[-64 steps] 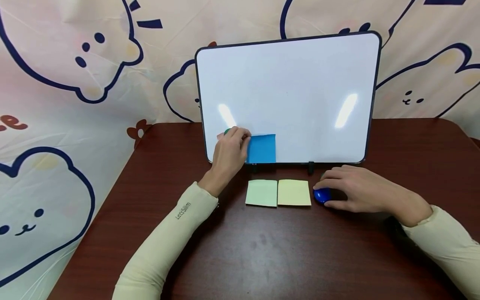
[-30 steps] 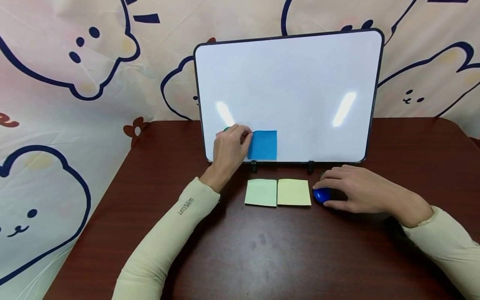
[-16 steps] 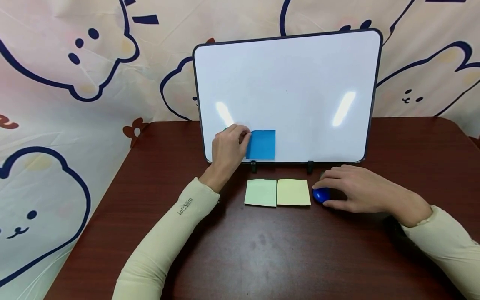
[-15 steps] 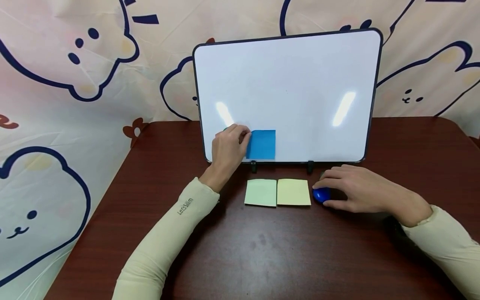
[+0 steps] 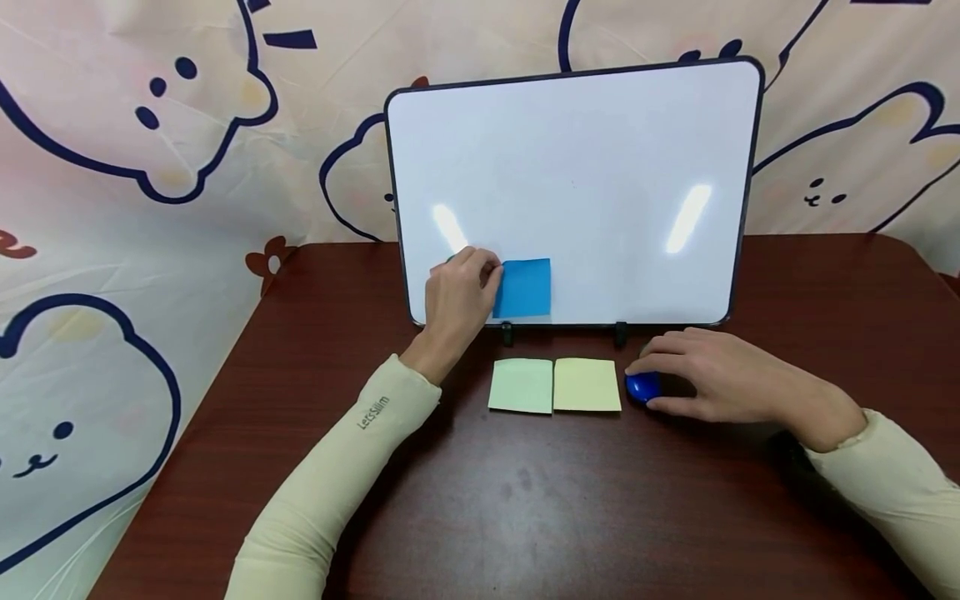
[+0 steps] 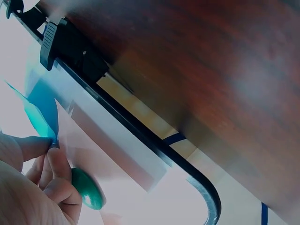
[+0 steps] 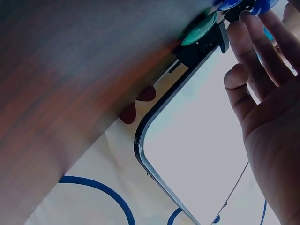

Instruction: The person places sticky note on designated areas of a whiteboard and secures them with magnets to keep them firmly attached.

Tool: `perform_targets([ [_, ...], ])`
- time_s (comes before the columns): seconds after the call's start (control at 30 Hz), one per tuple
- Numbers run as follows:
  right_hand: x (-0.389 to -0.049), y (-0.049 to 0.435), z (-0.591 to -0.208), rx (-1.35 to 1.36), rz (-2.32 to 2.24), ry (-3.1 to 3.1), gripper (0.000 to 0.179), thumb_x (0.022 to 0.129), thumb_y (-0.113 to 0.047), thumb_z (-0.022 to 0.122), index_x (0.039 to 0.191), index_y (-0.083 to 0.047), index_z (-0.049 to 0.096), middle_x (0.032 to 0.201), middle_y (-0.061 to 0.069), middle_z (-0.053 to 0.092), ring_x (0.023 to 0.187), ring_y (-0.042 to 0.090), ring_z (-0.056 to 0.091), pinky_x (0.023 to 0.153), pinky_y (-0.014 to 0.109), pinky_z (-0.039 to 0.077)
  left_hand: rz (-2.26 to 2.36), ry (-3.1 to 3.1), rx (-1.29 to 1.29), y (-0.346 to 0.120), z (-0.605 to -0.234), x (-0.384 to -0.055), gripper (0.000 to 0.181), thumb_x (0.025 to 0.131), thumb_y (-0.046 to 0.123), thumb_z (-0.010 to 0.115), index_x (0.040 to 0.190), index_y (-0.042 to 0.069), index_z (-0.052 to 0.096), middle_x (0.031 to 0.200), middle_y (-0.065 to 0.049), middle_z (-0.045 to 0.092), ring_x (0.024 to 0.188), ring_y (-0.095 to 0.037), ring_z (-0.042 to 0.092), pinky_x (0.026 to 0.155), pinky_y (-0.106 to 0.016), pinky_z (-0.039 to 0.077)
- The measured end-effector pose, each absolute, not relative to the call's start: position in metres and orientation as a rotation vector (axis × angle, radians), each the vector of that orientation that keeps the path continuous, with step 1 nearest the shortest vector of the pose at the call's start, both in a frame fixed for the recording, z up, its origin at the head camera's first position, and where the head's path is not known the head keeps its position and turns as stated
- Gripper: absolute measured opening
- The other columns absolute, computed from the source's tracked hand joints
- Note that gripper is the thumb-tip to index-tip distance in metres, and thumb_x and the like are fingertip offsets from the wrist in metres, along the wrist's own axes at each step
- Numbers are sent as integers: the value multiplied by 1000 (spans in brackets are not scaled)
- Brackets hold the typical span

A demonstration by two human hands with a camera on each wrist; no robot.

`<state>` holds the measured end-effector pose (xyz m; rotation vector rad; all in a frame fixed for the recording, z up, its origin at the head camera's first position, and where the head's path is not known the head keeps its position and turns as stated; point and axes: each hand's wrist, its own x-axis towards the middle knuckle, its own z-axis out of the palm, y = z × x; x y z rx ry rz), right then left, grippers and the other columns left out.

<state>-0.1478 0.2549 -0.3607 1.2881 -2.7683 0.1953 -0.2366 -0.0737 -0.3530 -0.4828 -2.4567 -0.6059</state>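
Note:
My left hand (image 5: pixel 459 292) pinches the left edge of a blue sticky note (image 5: pixel 527 287) in front of the lower left of the whiteboard (image 5: pixel 600 167). In the left wrist view the blue note (image 6: pixel 43 112) stands bent out from between thumb and fingers. Behind that hand a green round magnet (image 6: pixel 86 188) sits on a pale pink note (image 6: pixel 82 147) against the board. On the table at right, my right hand (image 5: pixel 720 379) grips a blue round magnet (image 5: pixel 642 388) between thumb and fingers. A green magnet (image 7: pixel 200 29) lies near it in the right wrist view.
A pale green note (image 5: pixel 521 386) and a pale yellow note (image 5: pixel 587 385) lie side by side on the brown table (image 5: pixel 525 508), before the board. Black clip feet (image 5: pixel 620 335) hold the board's lower edge. A cartoon-print cloth (image 5: pixel 150 250) hangs behind.
The blue note in my left hand has risen slightly above the board's lower edge and straightened, then tilted a little. My right hand has stayed almost still at the blue magnet.

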Motion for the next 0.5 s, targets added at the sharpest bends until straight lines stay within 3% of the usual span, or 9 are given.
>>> perform_targets([
  [0.5,-153,258,-357,1243,250,-2726,45,80,-37,82,121,-24,69,115,-7,67,99,9,64,80,37,59,-631,-2399,-522,-77,-356,-238,13,95,18,68,98,7,74,96,-8,74,81,-21,72,74,-37,59],
])
